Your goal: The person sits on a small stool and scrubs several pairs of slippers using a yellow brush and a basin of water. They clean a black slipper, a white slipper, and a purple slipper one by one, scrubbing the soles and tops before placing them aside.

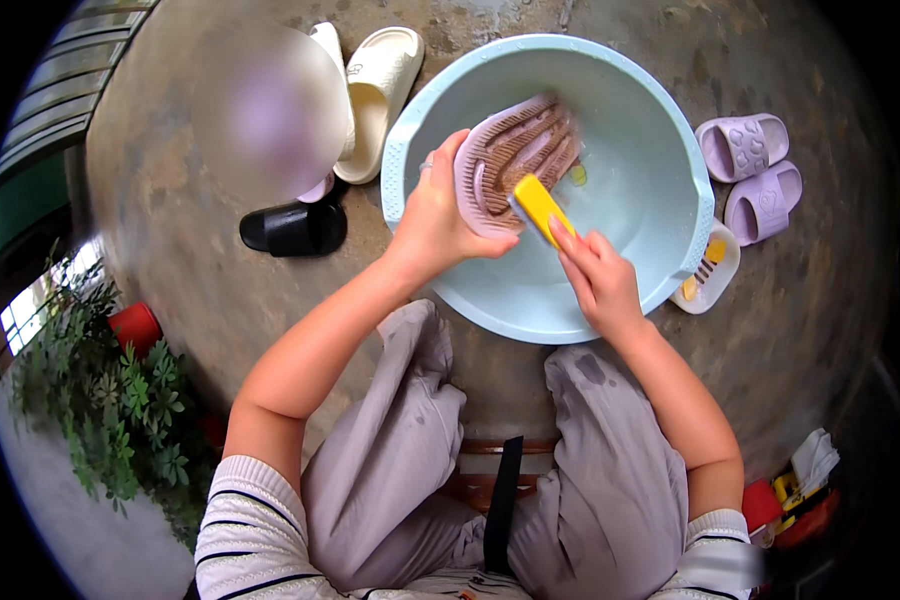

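Over a large light-blue basin (650,230), my left hand (435,222) grips a light-purple slipper (485,150) by its near left edge. Its ridged sole is turned up toward me and smeared brown. My right hand (602,285) is closed around the handle of a yellow scrubbing brush (538,205). The brush's pale bristles meet the near part of the sole, or come very close to it. Down in the basin, a small yellow-green piece (578,175) shows beside the slipper.
A pair of purple slippers (750,180) stands right of the basin, with a white soap dish (711,285) nearer me. Cream slippers (380,95) and a black slipper (295,229) lie on the left. A leafy plant (120,400) and red pot (136,328) stand lower left.
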The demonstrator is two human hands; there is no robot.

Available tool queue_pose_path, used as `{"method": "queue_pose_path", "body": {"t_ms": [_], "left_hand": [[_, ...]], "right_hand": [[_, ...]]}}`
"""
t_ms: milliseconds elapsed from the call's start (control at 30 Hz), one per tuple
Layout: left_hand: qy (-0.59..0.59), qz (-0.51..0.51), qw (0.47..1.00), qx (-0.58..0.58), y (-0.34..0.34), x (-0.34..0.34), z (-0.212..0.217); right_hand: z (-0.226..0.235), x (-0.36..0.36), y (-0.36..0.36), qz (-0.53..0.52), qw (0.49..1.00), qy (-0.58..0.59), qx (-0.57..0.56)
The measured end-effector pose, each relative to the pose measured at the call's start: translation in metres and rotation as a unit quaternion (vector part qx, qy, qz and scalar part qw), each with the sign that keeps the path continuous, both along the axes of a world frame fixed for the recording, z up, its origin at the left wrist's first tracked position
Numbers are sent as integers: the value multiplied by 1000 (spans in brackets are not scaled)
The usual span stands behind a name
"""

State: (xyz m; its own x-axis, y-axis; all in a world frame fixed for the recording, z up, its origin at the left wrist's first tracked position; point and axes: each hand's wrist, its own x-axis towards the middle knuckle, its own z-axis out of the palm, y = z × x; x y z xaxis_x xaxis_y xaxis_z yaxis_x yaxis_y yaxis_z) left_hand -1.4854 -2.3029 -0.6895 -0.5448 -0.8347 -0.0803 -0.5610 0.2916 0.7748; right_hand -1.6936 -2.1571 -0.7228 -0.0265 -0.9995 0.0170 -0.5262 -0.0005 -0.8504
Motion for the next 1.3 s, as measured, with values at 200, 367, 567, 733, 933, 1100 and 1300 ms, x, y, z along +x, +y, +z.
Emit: {"method": "queue_pose_path", "body": {"t_ms": [200,367,567,733,933,1100,1300], "left_hand": [[-27,-5,999,21,-2,-8,2],[-165,-92,975,-121,-1,10,12],[-299,-84,911,-270,7,-2,-28],[-397,-71,861,-310,-2,-17,-54],[-397,-74,863,-304,1,-25,-53],[-420,-86,878,-214,-2,-32,-50],[-513,-99,836,-171,3,-39,-59]], "right_hand": [[-7,13,-72,-39,999,34,-7],[-7,-6,-18,18,996,62,55],[-4,-11,-31,1,985,120,124],[-24,-20,-45,-26,976,165,138],[-34,-14,-54,-70,985,52,150],[-38,-32,-59,-116,955,83,261],[-45,-56,-52,81,938,136,310]]}}
